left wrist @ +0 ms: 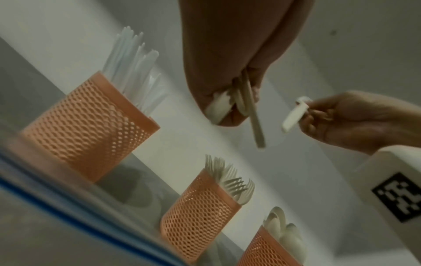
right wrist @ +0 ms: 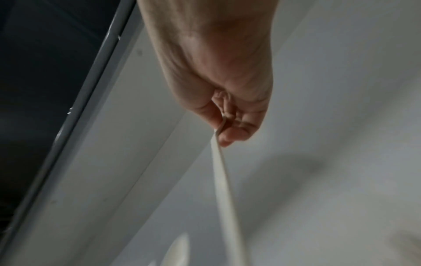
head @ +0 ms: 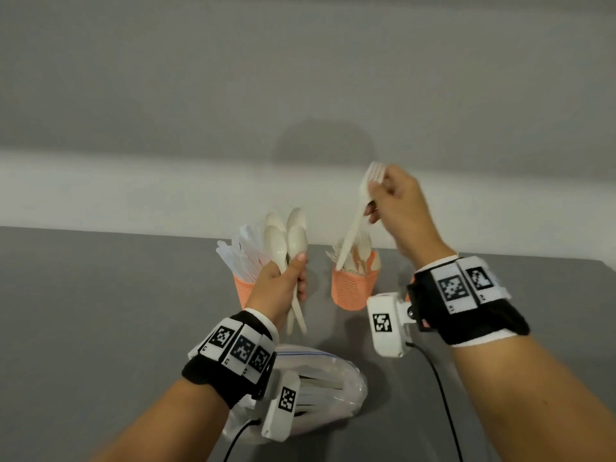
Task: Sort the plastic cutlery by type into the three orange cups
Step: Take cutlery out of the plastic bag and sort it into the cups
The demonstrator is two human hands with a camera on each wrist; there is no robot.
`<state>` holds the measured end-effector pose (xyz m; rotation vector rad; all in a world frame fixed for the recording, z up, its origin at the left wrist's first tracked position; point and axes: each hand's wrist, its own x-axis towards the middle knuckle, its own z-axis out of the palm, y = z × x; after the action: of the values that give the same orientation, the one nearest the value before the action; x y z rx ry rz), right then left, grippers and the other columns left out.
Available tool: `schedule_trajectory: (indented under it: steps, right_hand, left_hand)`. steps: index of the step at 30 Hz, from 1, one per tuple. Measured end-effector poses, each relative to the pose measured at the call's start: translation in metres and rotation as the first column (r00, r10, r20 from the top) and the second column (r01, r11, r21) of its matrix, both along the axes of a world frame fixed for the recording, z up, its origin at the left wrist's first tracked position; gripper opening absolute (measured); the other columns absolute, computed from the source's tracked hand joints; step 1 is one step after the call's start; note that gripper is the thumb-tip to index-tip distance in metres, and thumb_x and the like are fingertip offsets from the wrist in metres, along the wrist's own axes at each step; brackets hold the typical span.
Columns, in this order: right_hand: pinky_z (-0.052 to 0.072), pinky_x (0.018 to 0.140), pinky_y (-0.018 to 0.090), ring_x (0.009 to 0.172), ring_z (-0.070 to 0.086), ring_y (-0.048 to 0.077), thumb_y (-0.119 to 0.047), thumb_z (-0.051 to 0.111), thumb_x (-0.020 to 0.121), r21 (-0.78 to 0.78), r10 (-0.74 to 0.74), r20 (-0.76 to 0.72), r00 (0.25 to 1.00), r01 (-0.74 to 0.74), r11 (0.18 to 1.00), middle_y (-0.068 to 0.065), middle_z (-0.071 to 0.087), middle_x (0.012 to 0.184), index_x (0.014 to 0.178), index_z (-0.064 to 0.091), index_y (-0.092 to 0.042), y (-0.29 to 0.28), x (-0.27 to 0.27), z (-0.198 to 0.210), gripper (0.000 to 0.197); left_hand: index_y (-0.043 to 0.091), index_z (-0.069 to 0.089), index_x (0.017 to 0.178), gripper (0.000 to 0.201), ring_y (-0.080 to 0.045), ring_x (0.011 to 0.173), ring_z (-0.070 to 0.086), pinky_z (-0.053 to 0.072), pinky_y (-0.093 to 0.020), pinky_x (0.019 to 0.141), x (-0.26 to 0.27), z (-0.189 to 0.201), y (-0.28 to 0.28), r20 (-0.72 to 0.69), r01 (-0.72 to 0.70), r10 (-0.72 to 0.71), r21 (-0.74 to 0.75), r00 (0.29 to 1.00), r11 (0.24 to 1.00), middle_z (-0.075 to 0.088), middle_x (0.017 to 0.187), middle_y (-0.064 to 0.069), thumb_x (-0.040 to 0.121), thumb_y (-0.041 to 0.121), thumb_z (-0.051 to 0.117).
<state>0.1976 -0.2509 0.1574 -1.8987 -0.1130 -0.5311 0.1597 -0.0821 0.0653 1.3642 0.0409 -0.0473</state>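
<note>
Now I am gripping a bunch of spoons (head: 286,240) in my left hand (head: 278,288) at frame centre, while my right hand (head: 400,208) is pinching a fork (head: 355,218), handle dipping into the middle cup (head: 353,290).

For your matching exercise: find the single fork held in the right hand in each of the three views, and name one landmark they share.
Head view: the fork is right of centre, tines up, handle tip dipping toward the middle orange cup.
Left wrist view: only its handle end shows, at the right, pinched by the right hand.
Right wrist view: its handle runs down from the fingers, centre frame.
Shared landmark: the right hand itself.
</note>
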Motion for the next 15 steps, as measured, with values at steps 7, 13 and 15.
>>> schedule_trajectory:
  steps: [7,13,15]
  right_hand:
    - [0.048,0.058,0.02,0.068,0.062,0.024,-0.007,0.048,0.092,-0.19,-0.225,0.107,0.968,0.242,0.952,0.008,0.062,0.078,0.101,0.061,-0.003,-0.025,0.016,-0.06,0.017]
    - [0.031,0.096,0.037,0.121,0.037,0.026,-0.025,0.052,0.091,-0.615,-0.343,-0.217,0.914,0.145,0.775,0.005,0.051,0.129,0.104,0.071,-0.014,-0.026,0.025,-0.113,0.025]
    - [0.029,0.103,0.04,0.127,0.032,0.026,-0.026,0.053,0.089,-0.634,-0.305,-0.243,0.921,0.087,0.768,0.005,0.042,0.136,0.11,0.068,-0.018,-0.025,0.025,-0.111,0.027]
  left_hand:
    - [0.014,0.045,0.064,0.029,-0.007,0.036,0.031,0.032,-0.019,0.038,-0.002,-0.002,0.0,-0.016,0.008,-0.009,-0.062,1.0,0.998,0.035,0.043,0.005,0.089,0.018,0.059]
    - [0.015,0.046,0.065,0.027,-0.007,0.036,0.03,0.032,-0.019,0.039,-0.005,0.001,0.003,0.001,0.06,-0.06,-0.025,0.998,0.998,0.034,0.042,0.007,0.087,0.015,0.061]
    - [0.015,0.046,0.064,0.028,-0.007,0.037,0.03,0.032,-0.019,0.039,-0.007,0.003,0.003,-0.005,0.066,-0.066,-0.015,0.998,0.998,0.033,0.042,0.006,0.086,0.015,0.062]
